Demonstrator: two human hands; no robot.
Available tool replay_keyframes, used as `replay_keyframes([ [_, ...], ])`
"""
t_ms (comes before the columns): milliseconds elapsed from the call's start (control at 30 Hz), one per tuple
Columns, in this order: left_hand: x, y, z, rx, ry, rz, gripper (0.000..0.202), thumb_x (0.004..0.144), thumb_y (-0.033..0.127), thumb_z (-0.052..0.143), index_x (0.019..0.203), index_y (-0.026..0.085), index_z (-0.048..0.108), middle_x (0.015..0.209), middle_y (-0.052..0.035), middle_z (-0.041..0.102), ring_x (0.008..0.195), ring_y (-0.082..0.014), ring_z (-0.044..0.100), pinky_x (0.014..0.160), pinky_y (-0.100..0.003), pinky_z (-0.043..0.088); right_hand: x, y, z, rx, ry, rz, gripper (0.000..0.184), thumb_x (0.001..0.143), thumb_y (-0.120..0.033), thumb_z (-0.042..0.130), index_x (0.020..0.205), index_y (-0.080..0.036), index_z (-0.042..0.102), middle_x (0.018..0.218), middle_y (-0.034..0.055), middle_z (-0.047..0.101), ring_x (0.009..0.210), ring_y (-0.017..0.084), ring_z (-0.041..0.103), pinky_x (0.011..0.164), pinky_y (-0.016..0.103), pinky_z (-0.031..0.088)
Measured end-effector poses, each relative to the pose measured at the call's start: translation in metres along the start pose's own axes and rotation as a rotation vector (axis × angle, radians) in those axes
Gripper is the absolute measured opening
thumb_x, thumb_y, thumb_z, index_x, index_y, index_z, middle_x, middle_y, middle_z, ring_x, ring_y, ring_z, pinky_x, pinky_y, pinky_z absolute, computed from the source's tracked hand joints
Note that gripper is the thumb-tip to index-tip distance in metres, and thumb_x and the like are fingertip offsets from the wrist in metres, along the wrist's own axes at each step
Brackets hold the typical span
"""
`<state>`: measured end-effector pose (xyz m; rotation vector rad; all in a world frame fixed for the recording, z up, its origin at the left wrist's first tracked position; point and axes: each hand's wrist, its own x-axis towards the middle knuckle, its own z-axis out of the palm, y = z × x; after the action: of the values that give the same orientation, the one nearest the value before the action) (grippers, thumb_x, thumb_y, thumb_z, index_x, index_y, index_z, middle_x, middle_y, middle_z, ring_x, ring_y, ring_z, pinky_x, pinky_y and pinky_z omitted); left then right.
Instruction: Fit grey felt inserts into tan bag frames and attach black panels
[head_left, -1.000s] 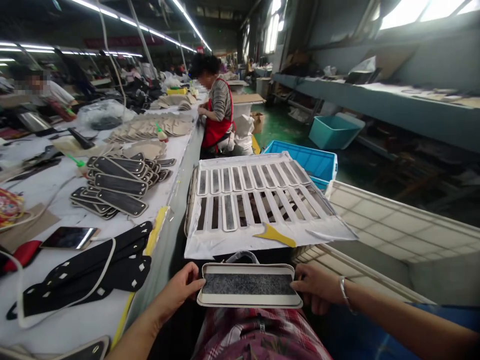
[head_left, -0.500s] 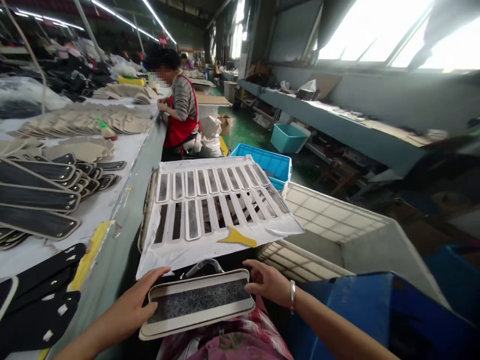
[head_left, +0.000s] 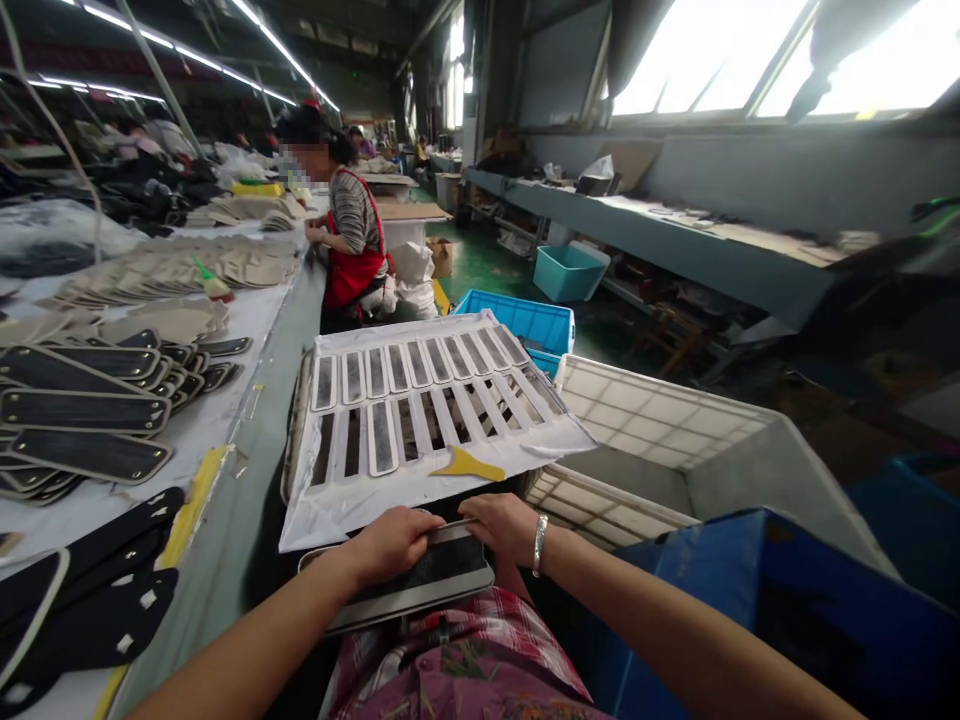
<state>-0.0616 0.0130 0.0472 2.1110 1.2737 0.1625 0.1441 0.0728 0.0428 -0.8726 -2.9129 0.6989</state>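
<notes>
A long flat pad [head_left: 435, 575] with a pale rim and a dark grey felt face lies across my lap. My left hand [head_left: 390, 545] rests on top of it, fingers curled over its far edge. My right hand [head_left: 504, 526], a bangle on the wrist, grips the pad's far right end. Just beyond the pad lies a white sheet [head_left: 420, 420] with rows of long slots, some filled with grey strips. A yellow scraper [head_left: 469, 465] sits on the sheet's near edge.
A long workbench [head_left: 247, 420] on my left carries stacks of black strips [head_left: 82, 410] and beige pieces [head_left: 165, 265]. A white crate [head_left: 660, 450] and blue bins [head_left: 525, 320] stand to the right. A person in a red apron [head_left: 349, 250] sits ahead at the bench.
My hands have moved from the pad's two ends toward its middle and top edge. The pad has tilted and shifted lower on my lap. The view has swung right.
</notes>
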Motion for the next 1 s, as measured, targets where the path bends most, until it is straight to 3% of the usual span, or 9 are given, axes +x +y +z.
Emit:
replay_keyframes([
  [200, -0.002, 0.010, 0.007, 0.120, 0.007, -0.004, 0.038, 0.075, 0.011, 0.040, 0.107, 0.020, 0.058, 0.102, -0.0029, 0.067, 0.096, -0.0175, 0.061, 0.084, -0.025, 0.044, 0.000, -0.003, 0.002, -0.093, -0.059, -0.047, 0.021, 0.088, -0.020, 0.045, 0.078, -0.015, 0.063, 0.076, 0.0051, 0.062, 0.072, 0.014, 0.055, 0.063, 0.024, 0.037],
  [400, 0.002, 0.017, 0.025, 0.255, 0.020, -0.032, 0.036, 0.086, 0.018, 0.035, 0.116, 0.011, 0.052, 0.104, -0.0129, 0.064, 0.096, -0.0232, 0.060, 0.084, -0.035, 0.046, 0.000, -0.001, 0.005, -0.141, -0.135, -0.088, 0.021, 0.087, -0.019, 0.043, 0.079, -0.014, 0.062, 0.077, 0.0065, 0.063, 0.073, 0.015, 0.056, 0.062, 0.025, 0.037],
  [533, 0.007, 0.019, 0.038, 0.332, 0.029, -0.049, 0.041, 0.090, 0.021, 0.027, 0.123, 0.006, 0.046, 0.107, -0.0183, 0.062, 0.097, -0.0253, 0.059, 0.084, -0.039, 0.046, -0.001, -0.004, 0.005, -0.157, -0.164, -0.124, 0.019, 0.083, -0.020, 0.047, 0.092, -0.011, 0.060, 0.083, 0.0096, 0.064, 0.075, 0.018, 0.058, 0.063, 0.026, 0.039],
  [667, 0.008, 0.019, 0.043, 0.394, 0.049, -0.080, 0.042, 0.092, 0.025, 0.026, 0.124, 0.006, 0.046, 0.103, -0.0173, 0.062, 0.087, -0.0253, 0.061, 0.076, -0.039, 0.049, -0.002, -0.007, 0.001, -0.092, -0.131, -0.113, 0.028, 0.080, -0.029, 0.049, 0.098, -0.010, 0.060, 0.088, 0.0117, 0.065, 0.080, 0.020, 0.059, 0.068, 0.027, 0.042],
  [833, 0.009, 0.017, 0.041, 0.414, 0.093, -0.118, 0.039, 0.091, 0.029, 0.031, 0.119, 0.010, 0.050, 0.099, -0.0133, 0.064, 0.085, -0.0249, 0.061, 0.074, -0.038, 0.049, 0.002, -0.001, -0.002, 0.031, -0.102, -0.077, 0.019, 0.082, -0.022, 0.045, 0.080, -0.015, 0.063, 0.080, 0.0066, 0.065, 0.073, 0.015, 0.057, 0.068, 0.024, 0.039],
  [1000, 0.011, 0.021, 0.039, 0.410, 0.119, -0.155, 0.035, 0.090, 0.036, 0.031, 0.105, 0.015, 0.054, 0.090, -0.0090, 0.064, 0.079, -0.0253, 0.061, 0.068, -0.039, 0.049, 0.015, 0.011, 0.000, 0.189, -0.158, 0.137, 0.038, 0.087, -0.030, 0.041, 0.058, -0.014, 0.059, 0.057, 0.0015, 0.057, 0.053, 0.009, 0.044, 0.053, 0.022, 0.032],
])
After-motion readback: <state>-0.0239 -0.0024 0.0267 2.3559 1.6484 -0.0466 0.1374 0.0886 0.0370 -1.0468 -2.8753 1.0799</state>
